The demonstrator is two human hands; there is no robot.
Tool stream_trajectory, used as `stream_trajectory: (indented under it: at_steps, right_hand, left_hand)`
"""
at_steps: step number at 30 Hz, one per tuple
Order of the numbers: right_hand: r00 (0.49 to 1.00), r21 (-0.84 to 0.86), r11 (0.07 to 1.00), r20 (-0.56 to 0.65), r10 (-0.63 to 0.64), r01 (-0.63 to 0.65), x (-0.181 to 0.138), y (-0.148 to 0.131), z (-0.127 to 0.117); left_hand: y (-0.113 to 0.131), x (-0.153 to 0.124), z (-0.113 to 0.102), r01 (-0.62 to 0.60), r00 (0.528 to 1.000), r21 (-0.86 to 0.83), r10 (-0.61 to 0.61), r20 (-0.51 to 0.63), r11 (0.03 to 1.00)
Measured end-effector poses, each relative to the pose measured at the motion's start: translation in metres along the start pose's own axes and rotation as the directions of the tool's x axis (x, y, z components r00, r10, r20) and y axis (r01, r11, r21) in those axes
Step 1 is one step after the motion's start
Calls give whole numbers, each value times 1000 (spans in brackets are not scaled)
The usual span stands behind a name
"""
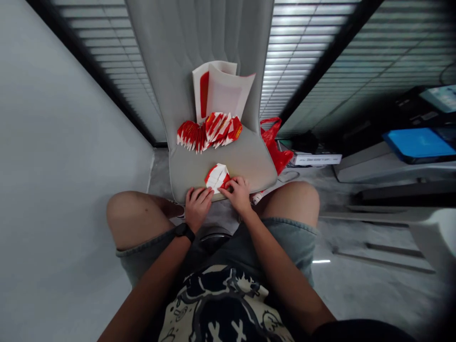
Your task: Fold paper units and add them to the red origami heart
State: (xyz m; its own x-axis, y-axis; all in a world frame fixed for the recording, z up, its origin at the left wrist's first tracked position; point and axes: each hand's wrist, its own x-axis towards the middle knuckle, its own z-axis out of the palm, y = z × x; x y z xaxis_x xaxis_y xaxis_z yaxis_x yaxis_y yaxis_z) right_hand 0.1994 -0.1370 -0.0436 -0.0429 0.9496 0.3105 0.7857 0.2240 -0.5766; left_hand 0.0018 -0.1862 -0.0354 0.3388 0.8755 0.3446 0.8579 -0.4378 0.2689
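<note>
A folded red-and-white paper piece (216, 176) lies at the front of the grey chair seat, its white side mostly facing up. My left hand (198, 206) has its fingers bent and pressed together at the paper's lower left edge. On the lower right, my right hand (238, 194) grips the paper's edge between thumb and curled fingers. Behind it on the seat sits a row of many folded red-and-white papers (210, 132), fanned and packed side by side. A large curled white sheet with a red patch (228, 92) leans against the backrest.
The grey chair (245, 152) stands between my knees, with blinds (302, 42) behind it. A red plastic bag (276, 147) is at its right side. Farther right are a white box (315, 159), a blue flat item (420, 142) and a white chair (431, 232). A pale wall (71, 142) rises on the left.
</note>
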Motion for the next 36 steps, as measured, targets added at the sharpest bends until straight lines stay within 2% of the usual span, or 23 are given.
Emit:
stream_trajectory:
  at_steps: [5, 11, 23, 29, 36]
  right_hand:
    - [993, 103, 993, 93, -74, 64, 2, 12, -10]
    - [989, 100, 995, 140, -38, 24, 4, 13, -11]
    - [991, 81, 996, 133, 17, -27, 4, 4, -12]
    - [991, 63, 998, 136, 10, -18, 2, 6, -11]
    - [993, 65, 998, 118, -13, 6, -2, 6, -12]
  left_hand:
    - [5, -10, 5, 0, 998, 69, -4, 62, 998]
    - [10, -19, 13, 10, 998, 149, -21, 67, 989]
    - [25, 0, -1, 106, 988, 113, -118, 97, 988]
    - [33, 5, 4, 168, 981, 133, -179, 73, 977]
    - [25, -1, 11, 136, 987, 87, -142, 72, 987]
